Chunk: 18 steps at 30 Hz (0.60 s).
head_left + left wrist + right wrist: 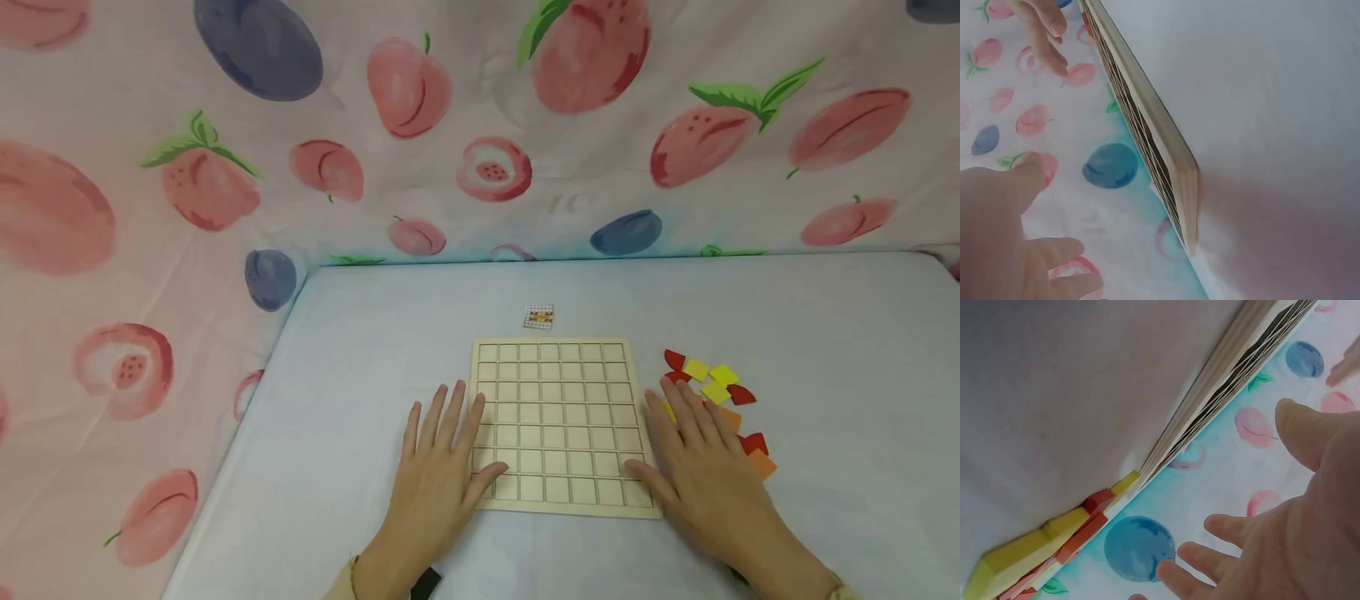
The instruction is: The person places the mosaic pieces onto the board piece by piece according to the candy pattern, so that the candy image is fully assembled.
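Observation:
A pale wooden grid board lies flat on the table, its square cells bare. Along its left edge is my left hand, fingers straight and spread, the thumb over the board's lower left. My right hand is spread at the right edge, its thumb over the lower right corner. Beyond and partly under the right fingers in the head view lie red quarter-round pieces, yellow squares and orange squares; some are hidden by the hand. Neither hand holds anything.
A small printed pattern card lies behind the board. The white table meets a fruit-printed cloth at its back and left edges. In the right wrist view, yellow pieces lie beside the board.

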Tool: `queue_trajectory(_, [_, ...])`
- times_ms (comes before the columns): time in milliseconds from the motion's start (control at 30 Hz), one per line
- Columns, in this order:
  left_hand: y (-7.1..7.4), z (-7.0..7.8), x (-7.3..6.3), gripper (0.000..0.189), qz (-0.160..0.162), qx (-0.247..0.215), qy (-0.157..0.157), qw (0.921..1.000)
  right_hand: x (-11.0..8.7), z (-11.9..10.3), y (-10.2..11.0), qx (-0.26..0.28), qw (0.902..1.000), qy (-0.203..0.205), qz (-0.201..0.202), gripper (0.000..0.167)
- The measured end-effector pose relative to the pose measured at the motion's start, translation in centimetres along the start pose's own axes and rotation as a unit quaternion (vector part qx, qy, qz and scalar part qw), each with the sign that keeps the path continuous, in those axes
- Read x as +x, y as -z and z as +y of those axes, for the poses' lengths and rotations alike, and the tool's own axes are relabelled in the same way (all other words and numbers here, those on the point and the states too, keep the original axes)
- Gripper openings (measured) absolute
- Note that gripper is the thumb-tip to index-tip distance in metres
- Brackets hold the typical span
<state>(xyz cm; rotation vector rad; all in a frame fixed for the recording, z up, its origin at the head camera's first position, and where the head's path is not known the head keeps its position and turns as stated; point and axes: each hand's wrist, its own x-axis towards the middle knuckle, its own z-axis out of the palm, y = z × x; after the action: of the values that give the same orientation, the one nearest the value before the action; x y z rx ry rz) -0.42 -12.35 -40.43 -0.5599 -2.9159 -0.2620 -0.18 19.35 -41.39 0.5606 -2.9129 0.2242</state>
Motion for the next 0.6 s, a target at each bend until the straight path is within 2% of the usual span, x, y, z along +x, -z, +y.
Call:
queue_trajectory(100, [0.0, -0.4, 0.1, 0.076, 0.004, -0.017, -0.001, 0.9998, 0.1, 0.3, 0.0, 0.014, 0.9998, 0.000, 0.014, 0.086])
queue_trajectory(233, [0.2, -0.9, 0.1, 0.075, 0.002, -0.063, 0.008, 0.9980, 0.3, 0.6, 0.0, 0.025, 0.9993, -0.001, 0.027, 0.084])
queue_trajectory(433, [0.3, -1.6, 0.2, 0.071, 0.018, -0.126, 0.023, 0.9916, 0.5, 0.9, 0.3, 0.045, 0.9986, -0.025, 0.012, 0.086])
queue_trajectory(600, [0.4, -1.9, 0.3, 0.064, 0.026, -0.166, 0.051, 0.9846, 0.8, 1.3, 0.5, 0.050, 0.9980, -0.038, -0.010, 0.080])
